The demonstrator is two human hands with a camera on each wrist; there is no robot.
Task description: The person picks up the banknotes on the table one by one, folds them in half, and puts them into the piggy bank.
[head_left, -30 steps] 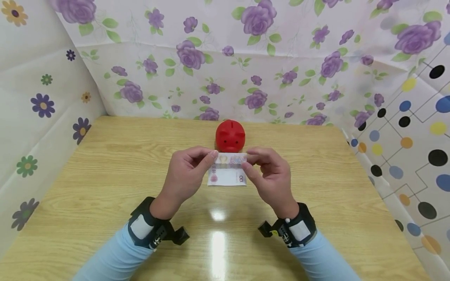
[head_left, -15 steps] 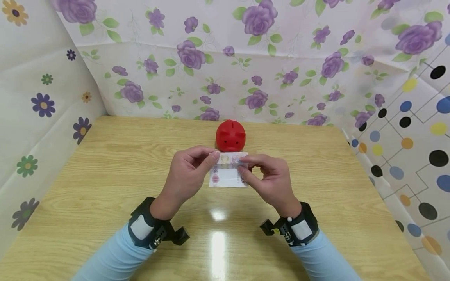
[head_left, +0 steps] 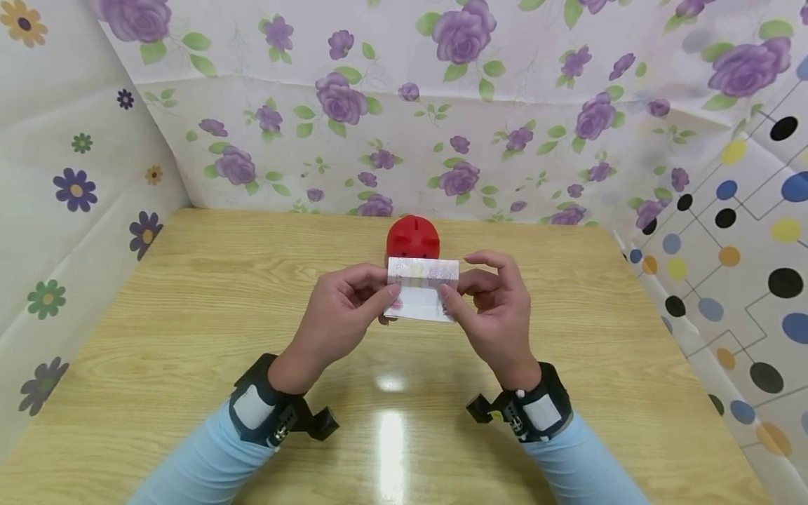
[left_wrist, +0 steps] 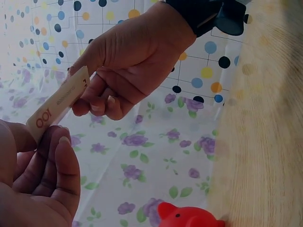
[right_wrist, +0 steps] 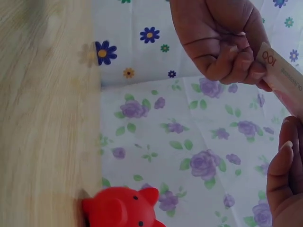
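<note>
Both hands hold a folded banknote (head_left: 421, 301) up off the table, printed with 100 and with a coloured strip along its top. My left hand (head_left: 337, 315) pinches its left edge, thumb in front and fingers behind. On the opposite edge, my right hand (head_left: 495, 319) pinches it between thumb and curled fingers, its index finger raised off the note. Just beyond stands a red piggy bank (head_left: 413, 237) with a slot on top, its snout hidden by the note. In the left wrist view the banknote (left_wrist: 61, 101) tilts between the two hands.
The wooden table (head_left: 252, 280) reaches back to a purple-flowered cloth (head_left: 404, 140). A cloth with small flowers (head_left: 76, 231) hangs at the left, and a dotted cloth (head_left: 726, 280) at the right. Each wrist wears a black camera strap.
The banknote has risen and moved slightly right, now covering the piggy bank's snout. My right hand has shifted from the note's face to its right edge; my left thumb sits lower.
</note>
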